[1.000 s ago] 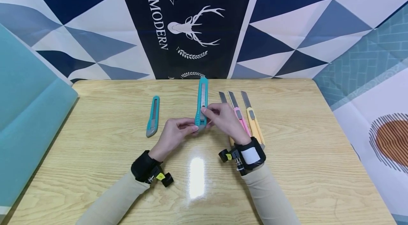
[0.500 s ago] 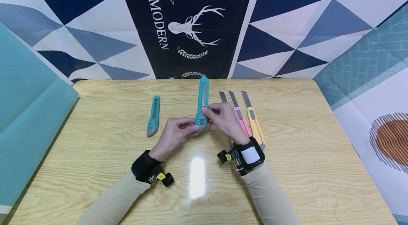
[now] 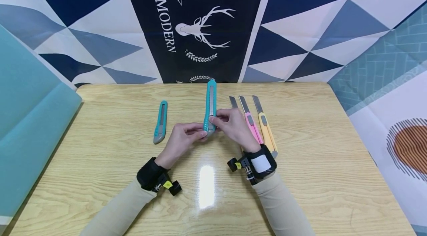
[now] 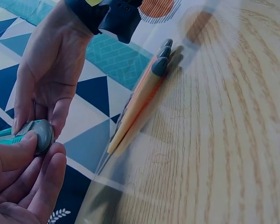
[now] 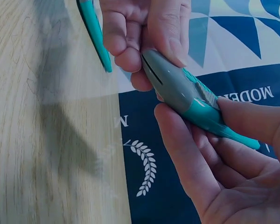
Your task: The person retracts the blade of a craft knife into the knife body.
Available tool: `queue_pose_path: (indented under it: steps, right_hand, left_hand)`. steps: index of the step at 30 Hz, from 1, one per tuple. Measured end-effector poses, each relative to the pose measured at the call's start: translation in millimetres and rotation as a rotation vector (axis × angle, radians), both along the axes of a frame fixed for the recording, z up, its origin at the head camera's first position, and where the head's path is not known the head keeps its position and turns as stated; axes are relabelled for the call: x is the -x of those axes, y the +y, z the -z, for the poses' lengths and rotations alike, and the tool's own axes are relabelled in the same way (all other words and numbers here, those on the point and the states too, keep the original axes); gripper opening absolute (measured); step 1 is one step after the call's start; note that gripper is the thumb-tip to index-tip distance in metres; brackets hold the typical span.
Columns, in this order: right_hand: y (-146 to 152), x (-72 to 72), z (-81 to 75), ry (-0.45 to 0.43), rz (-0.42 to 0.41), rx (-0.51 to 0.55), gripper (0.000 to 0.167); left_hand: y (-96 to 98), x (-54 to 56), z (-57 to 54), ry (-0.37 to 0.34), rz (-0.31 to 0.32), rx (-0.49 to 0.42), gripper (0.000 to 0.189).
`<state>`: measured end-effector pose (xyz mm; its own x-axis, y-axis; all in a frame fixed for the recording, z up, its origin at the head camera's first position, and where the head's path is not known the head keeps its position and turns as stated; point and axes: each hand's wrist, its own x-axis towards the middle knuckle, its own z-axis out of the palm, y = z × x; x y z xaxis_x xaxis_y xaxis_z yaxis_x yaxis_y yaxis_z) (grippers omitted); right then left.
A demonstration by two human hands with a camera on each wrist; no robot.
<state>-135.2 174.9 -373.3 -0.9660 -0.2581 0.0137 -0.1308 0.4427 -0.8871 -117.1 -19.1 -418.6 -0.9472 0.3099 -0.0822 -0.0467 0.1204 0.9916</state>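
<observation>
Head view: the right hand (image 3: 235,126) slid its thumb (image 3: 217,121) nearer the left hand (image 3: 181,138); both pinch the teal cutter (image 3: 208,105), probably retracting it.

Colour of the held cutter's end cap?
The end cap is grey; right wrist view shows it best.

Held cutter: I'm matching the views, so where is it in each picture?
Head: held cutter at the centre, between left hand and right hand.
Left wrist: at the left edge, just below mid-height.
Right wrist: right of centre, slanting down rightward.
Shared landmark: the triangle-patterned backdrop.
</observation>
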Motion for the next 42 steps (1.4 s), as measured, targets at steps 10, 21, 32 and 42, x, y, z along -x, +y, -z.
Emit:
queue_pose_path:
  steps: [10, 21, 32, 42]
  right_hand:
    - [-0.6, 1.6, 1.8, 0.001, -0.016, -0.003, 0.018]
    - [-1.1, 1.8, 2.7, -0.01, -0.003, 0.024, 0.019]
    - [-2.4, 2.6, 3.9, -0.022, 0.057, 0.082, 0.021]
    - [-2.7, 1.0, 3.7, -0.051, 0.066, 0.106, 0.02]
  left_hand:
    - [-0.6, -0.1, -0.3, -0.003, -0.003, -0.002, 0.028]
    - [-1.0, 1.1, -3.0, -0.011, 0.001, 0.047, 0.025]
    - [-2.6, 1.9, -2.6, -0.009, 0.038, 0.04, 0.027]
    - [-5.0, 4.9, -2.9, -0.047, 0.058, 0.036, 0.037]
